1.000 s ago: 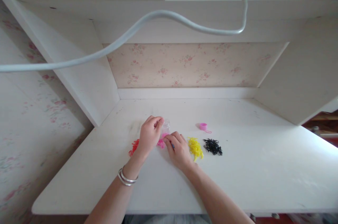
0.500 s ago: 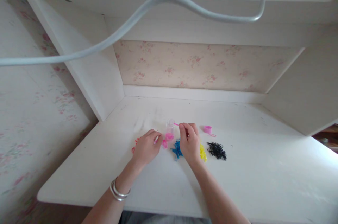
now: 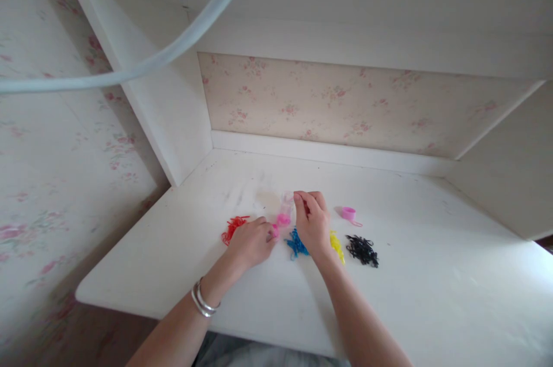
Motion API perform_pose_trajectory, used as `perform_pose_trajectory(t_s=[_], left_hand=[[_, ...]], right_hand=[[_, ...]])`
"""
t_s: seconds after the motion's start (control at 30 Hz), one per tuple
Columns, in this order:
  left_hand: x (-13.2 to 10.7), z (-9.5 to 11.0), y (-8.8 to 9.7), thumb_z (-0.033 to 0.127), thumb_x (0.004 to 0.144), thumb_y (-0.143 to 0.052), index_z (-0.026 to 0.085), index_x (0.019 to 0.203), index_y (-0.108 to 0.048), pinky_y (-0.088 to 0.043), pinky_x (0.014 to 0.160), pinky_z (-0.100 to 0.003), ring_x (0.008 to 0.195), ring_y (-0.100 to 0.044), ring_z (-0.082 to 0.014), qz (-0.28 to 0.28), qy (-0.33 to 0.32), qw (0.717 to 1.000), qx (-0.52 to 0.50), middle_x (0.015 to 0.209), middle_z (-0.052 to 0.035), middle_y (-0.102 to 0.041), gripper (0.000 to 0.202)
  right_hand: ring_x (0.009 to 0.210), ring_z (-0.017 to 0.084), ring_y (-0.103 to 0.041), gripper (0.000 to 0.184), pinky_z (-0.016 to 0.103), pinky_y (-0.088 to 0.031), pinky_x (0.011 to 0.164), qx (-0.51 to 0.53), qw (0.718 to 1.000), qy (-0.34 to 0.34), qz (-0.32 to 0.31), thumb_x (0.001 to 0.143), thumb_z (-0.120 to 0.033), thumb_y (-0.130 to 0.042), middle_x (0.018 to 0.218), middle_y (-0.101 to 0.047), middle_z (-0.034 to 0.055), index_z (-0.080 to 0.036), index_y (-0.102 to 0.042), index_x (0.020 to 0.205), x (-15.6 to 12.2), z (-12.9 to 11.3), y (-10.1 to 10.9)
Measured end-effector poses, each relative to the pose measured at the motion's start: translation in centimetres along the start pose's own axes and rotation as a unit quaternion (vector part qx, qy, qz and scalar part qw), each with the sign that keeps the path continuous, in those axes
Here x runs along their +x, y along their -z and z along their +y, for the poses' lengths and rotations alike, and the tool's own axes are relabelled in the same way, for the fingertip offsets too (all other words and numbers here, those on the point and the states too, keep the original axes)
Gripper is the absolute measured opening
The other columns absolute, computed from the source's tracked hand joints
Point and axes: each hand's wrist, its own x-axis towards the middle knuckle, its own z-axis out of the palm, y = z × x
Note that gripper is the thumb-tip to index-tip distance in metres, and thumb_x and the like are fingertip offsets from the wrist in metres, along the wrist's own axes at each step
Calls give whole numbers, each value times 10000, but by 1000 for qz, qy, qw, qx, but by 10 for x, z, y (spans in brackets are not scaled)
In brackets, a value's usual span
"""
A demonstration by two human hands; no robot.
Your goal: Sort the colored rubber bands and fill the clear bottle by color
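Small heaps of tiny rubber bands lie in a row on the white desk (image 3: 410, 298): red (image 3: 234, 227), pink (image 3: 281, 220), blue (image 3: 296, 243), yellow (image 3: 337, 245) and black (image 3: 362, 249). My left hand (image 3: 253, 241) rests on the desk with fingers curled, its fingertips pinched at the pink heap. My right hand (image 3: 311, 221) is closed, pinching at the mouth of a small clear bottle (image 3: 287, 203) that stands just behind the pink heap. What the fingers hold is too small to make out.
A pink bottle cap (image 3: 348, 214) lies on the desk right of my right hand. A thick white cable (image 3: 173, 50) hangs across the top of the view. Shelf walls close in the desk on the left, right and back.
My left hand came off the bottle and dropped to the pink heap. My right hand rose from the heaps to the bottle's mouth, uncovering the blue heap. The camera tilted down.
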Motion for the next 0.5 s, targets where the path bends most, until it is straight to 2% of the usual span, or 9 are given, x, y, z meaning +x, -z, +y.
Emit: perform_pose_trajectory(t_s=[0.2, 0.3, 0.4, 0.5], left_hand=[[0, -1, -1, 316, 876, -462, 244, 824, -679, -422, 609, -269, 792, -630, -194, -21, -22, 1000, 5, 861, -43, -652, 235], [0, -3, -2, 284, 890, -440, 226, 812, -665, -436, 668, -279, 828, -628, -196, -19, -39, 999, 8, 858, -50, -648, 245], [1, -5, -4, 257, 902, -425, 210, 815, -651, -441, 726, -280, 834, -626, -184, -14, -42, 999, 3, 856, -49, -638, 246], [2, -7, -4, 240, 915, -407, 204, 857, -633, -444, 738, -272, 830, -621, -172, 10, -51, 999, -16, 875, -45, -624, 237]], right_hand=[[746, 145, -537, 219, 296, -443, 727, 4, 1000, 4, 17, 909, -300, -468, 837, -580, 47, -204, -660, 947, -8, 3, 9], [732, 148, -545, 229, 300, -447, 709, -4, 1000, 12, 11, 906, -312, -467, 814, -588, 49, -206, -668, 924, -14, 7, 12], [720, 145, -555, 243, 283, -449, 679, -6, 1000, 20, -8, 903, -322, -465, 776, -588, 43, -209, -679, 898, -21, 9, 13], [703, 137, -559, 249, 261, -445, 665, -14, 998, 32, -58, 905, -322, -462, 745, -586, 33, -216, -685, 879, -27, 10, 11]])
